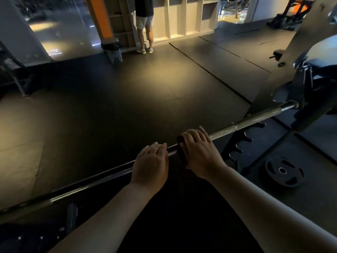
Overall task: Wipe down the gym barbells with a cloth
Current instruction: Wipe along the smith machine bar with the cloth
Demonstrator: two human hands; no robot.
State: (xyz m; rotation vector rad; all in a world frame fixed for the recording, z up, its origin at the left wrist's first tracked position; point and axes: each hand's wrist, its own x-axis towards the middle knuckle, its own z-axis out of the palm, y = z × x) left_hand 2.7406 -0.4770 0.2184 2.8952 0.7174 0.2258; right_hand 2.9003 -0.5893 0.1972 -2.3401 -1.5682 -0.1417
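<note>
Barbell [255, 117] steel ran under both our palms, slanting from the lower left up to the right. Our right hand [198, 150] grasped the dark cloth [182, 152], fingers bent over the top of it and the thumb hidden. The cloth was folded over the shaft with a loose end hanging below, so we judged the grip was meant to keep fabric around most of the metal. Our left hand [151, 161] rested just beside it on bare steel. Its fingers lay relaxed across the shaft and clasped nothing, and it probably served to stop the shaft rolling.

Both hands sat near the middle of the visible length, with bare steel stretching away on either side. We could not tell from the sheen which stretch was already clean.

Further out, the right end of the shaft sat in the rack [299, 99], which kept it raised off the floor at a height we could reach. A row of hooks [242, 143] stood below and to our right, and a weight plate [282, 170] lay flat on the mat near them. Well apart, by the shelving [184, 17], a person [145, 24] stood facing away.
</note>
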